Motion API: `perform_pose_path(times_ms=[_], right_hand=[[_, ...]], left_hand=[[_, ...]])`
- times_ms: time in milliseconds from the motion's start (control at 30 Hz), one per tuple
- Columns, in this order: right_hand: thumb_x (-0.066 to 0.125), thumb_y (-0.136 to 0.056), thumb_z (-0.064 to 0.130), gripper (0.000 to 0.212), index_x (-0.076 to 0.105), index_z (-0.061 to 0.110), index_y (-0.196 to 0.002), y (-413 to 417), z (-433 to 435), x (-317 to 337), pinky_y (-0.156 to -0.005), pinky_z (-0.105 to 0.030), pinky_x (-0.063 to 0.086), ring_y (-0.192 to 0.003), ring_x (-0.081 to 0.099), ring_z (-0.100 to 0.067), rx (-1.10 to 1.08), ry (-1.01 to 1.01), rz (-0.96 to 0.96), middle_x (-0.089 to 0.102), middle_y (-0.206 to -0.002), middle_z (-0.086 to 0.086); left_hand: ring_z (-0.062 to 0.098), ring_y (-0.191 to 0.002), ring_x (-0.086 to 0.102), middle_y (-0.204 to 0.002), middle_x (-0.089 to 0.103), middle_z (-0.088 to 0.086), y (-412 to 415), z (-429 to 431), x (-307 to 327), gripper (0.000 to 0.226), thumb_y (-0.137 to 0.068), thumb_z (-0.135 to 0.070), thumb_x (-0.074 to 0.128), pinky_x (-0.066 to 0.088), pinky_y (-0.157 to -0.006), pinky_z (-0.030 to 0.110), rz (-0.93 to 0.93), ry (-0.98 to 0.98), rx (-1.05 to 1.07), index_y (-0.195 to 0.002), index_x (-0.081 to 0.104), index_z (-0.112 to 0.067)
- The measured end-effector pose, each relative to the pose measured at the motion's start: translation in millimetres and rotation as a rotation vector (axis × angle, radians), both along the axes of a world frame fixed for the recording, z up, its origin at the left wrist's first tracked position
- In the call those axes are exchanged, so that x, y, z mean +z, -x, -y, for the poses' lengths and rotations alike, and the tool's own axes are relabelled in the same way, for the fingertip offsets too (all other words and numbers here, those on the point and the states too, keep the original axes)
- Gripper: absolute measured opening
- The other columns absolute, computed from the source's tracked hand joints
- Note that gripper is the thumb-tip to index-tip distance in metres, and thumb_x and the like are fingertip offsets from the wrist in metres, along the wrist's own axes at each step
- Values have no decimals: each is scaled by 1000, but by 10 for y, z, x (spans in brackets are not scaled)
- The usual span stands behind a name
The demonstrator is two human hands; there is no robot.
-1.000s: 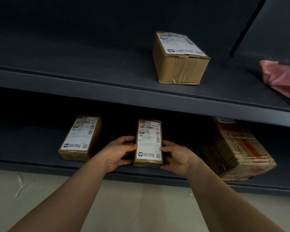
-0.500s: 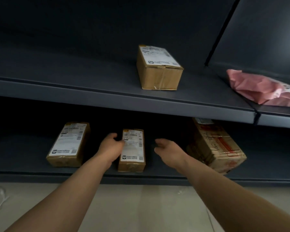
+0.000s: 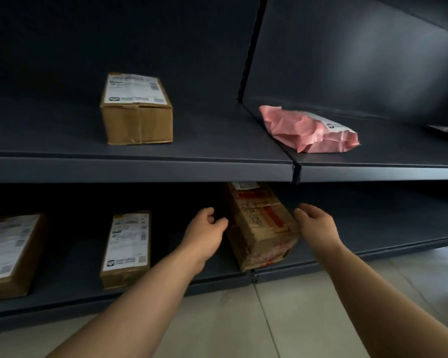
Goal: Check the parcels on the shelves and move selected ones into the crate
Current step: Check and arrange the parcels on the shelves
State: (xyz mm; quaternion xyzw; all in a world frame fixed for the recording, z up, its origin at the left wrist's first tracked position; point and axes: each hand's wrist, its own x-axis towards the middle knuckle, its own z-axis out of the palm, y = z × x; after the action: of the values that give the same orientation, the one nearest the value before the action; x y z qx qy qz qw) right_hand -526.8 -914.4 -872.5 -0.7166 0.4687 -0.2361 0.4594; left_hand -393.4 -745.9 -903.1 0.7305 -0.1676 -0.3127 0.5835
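- The worn brown cardboard parcel with red printed tape and dark handwriting (image 3: 261, 226) lies on the dark grey metal lower shelf (image 3: 70, 257). I see it set askew, with its near corner at the shelf's front lip and its far end hidden under the shelf above.
- The left hand (image 3: 204, 231) sits just beside that parcel's left side, fingers loosely curled and holding nothing. I cannot tell whether the fingertips touch the cardboard.
- The right hand (image 3: 316, 226) sits just beside the parcel's right side, released, fingers relaxed and bent slightly toward the box, gripping nothing.
- Both bare forearms reach in from the bottom of my view, one on each side of the parcel.
- Left of the parcel on the same shelf stands a narrow brown cardboard box with a white shipping label (image 3: 127, 249), well apart from it.
- Farther left of the parcel, a wider brown cardboard box with a white label (image 3: 11, 254) is cut off by the edge of view.
- Above the parcel runs the dark grey upper shelf (image 3: 217, 143).
- Above and left of the parcel sits a brown taped cardboard box with a white label on top (image 3: 137, 112).
- Above and right of the parcel lies a crumpled pink plastic mailer bag with a white label (image 3: 308, 130).
- Below the parcel, in front of the shelving, is pale tiled floor (image 3: 243, 319).
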Motion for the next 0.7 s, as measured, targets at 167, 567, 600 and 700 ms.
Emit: perform_pose_path(times_ms=[167, 567, 600, 700], right_hand=[[47, -98, 27, 38, 55, 12, -132, 42, 223, -254, -102, -39, 44, -106, 59, -20, 33, -300, 82, 62, -125, -12], [48, -96, 40, 41, 70, 8, -109, 70, 126, -369, -78, -35, 47, -90, 66, -24, 237, -559, 156, 73, -92, -8], [51, -95, 41, 39, 69, 11, -112, 85, 101, -399, -79, -37, 49, -92, 68, -26, 239, -595, 160, 74, -95, -8], [57, -91, 38, 39, 62, 14, -121, 152, 40, -499, -81, -45, 54, -101, 69, -32, 252, -703, 168, 73, -108, -12]], left_hand=[[16, -135, 39, -150, 40, 0, 155, 306, -43, 56, -99, -23, 50, 30, -107, 29, -223, 118, -44, -150, 28, -19], [22, -111, 62, -110, 73, 2, -41, 196, -106, 30, -89, -37, 61, 41, -105, 44, -426, 95, -48, -113, 69, -21], [23, -111, 61, -111, 73, 3, -52, 149, -128, 29, -89, -35, 62, 41, -105, 44, -417, 71, -68, -113, 69, -21], [25, -115, 59, -116, 70, 5, -68, -12, -192, 33, -83, -30, 69, 39, -106, 49, -371, -6, -103, -115, 66, -21]])
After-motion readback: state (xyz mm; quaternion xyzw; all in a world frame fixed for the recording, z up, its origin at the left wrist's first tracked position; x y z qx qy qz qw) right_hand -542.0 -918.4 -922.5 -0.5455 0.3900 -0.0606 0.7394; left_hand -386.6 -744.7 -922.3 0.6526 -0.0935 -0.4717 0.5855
